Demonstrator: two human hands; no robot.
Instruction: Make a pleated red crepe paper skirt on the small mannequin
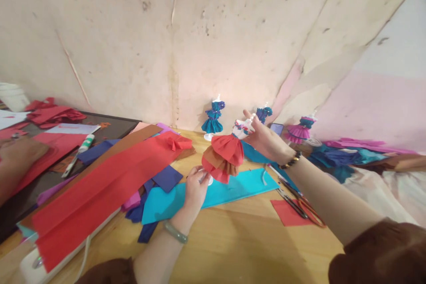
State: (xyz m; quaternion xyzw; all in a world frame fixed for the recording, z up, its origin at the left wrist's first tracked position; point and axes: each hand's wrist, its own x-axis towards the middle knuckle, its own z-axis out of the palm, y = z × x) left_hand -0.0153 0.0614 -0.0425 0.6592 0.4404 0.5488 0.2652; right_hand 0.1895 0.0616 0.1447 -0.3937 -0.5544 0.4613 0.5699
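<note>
Over table (233,239): dress doll (224,153) btwn fingers (197,176)

Stained beige wall (133,40) behind a wooden table (239,244), soft daylight.

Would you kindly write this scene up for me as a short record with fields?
Held: small mannequin, red and brown paper skirt, tilted.
Left hand: grips its stand below.
Right hand: holds its torso.
Beneath: turquoise sheet on the wooden table.
Right: scissors on the table.
Left: long red strip over other coloured papers.
By the wall: teal-dressed mannequin, magenta-dressed mannequin.
Far left: another person's hand, by red paper.
</note>
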